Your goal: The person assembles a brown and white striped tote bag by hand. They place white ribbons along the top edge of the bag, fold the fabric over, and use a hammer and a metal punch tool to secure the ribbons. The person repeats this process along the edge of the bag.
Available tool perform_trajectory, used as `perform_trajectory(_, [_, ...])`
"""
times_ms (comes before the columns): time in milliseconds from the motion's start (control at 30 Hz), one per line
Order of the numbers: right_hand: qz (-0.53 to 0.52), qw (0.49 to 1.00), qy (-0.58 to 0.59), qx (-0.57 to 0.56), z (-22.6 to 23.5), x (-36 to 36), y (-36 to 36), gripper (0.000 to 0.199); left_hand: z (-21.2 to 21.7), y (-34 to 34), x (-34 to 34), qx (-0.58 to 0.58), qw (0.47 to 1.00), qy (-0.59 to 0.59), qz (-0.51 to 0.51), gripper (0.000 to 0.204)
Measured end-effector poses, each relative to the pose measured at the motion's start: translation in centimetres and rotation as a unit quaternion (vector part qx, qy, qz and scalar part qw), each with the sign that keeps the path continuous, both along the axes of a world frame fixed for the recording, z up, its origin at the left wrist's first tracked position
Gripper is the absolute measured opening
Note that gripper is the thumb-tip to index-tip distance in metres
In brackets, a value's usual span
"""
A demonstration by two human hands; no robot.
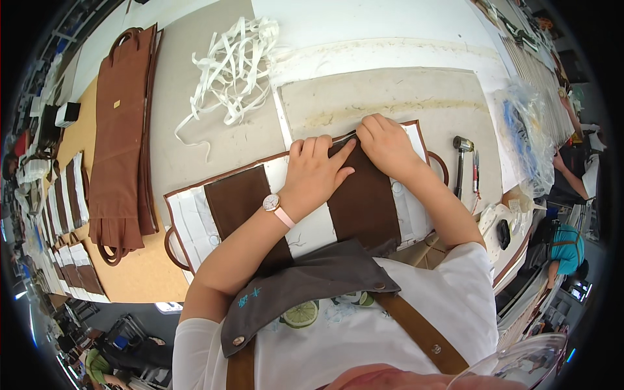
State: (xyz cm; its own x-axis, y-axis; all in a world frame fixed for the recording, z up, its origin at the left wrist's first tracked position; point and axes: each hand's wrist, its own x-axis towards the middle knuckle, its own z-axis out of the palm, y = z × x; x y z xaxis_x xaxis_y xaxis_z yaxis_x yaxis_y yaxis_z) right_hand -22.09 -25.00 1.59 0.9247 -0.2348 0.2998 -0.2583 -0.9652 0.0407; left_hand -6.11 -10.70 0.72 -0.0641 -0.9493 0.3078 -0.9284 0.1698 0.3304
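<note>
In front of me lies a flat, wide bag piece (367,214) with dark brown and white panels, a reddish-brown edging and a brown loop handle at each end. My left hand (313,172) rests on its far edge, index finger and thumb spread apart, the other fingers bent over the edging. Close by on the same edge, my right hand (387,146) has its fingers curled and pressed on the edging beside a dark strip. Whatever lies under the right fingertips is hidden. A watch (272,203) is on my left wrist.
A tangled heap of white tape (234,71) lies beyond the bag piece. At the left are stacked brown bags (123,143) with loop handles. To the right lie a black-handled hammer (461,162), a slim red tool (476,172) and clear plastic bags (530,140). Other people work farther off.
</note>
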Motion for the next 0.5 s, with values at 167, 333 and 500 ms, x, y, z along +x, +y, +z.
perform_trajectory(167, [-0.003,0.999,-0.019,0.041,-0.2,-0.6,-0.1,0.016,0.0,0.0,0.2,-0.004,1.0,0.01,-0.007,0.052])
perform_trajectory(333, [-0.009,0.974,-0.1,0.202,-0.5,-1.6,-1.0,0.01,-0.4,0.3,0.2,-0.018,0.999,0.026,0.0,0.051])
perform_trajectory(500, [-0.036,0.965,-0.129,0.224,-0.5,-1.3,-0.7,0.013,-0.1,0.4,0.2,-0.01,1.0,0.017,-0.006,0.051])
